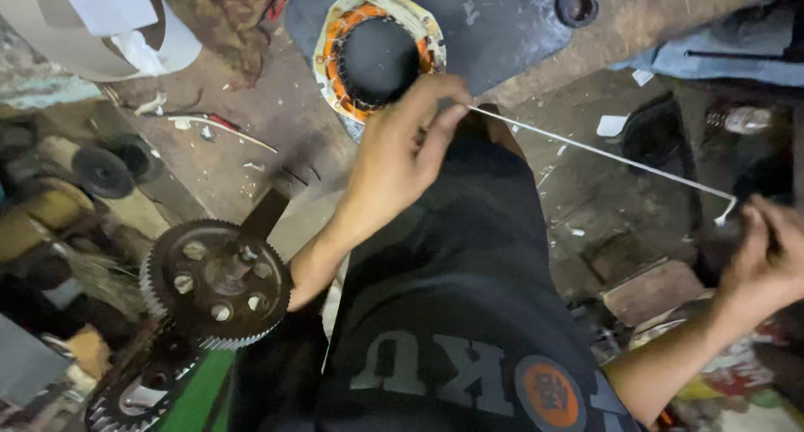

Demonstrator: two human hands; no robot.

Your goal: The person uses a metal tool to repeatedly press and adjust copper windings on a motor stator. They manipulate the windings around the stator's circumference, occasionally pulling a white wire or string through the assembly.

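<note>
Pulling a thin white strip (pixel 599 154) taut between both hands: left hand (pixel 404 151) pinching its far end beside the wound motor stator (pixel 378 55), right hand (pixel 766 260) gripping the near-right end. Stator slots look mostly wound; strip not yet seated. Rusty gear (pixel 216 283) near left.

A crumpled red, yellow and green printed wrapper (pixel 737 382) lies on the floor at the lower right corner.

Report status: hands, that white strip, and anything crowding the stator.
Left hand pinches white strip beside stator. Right hand holds the strip's far end, taut. Toothed gear sits by left forearm, apart.
</note>
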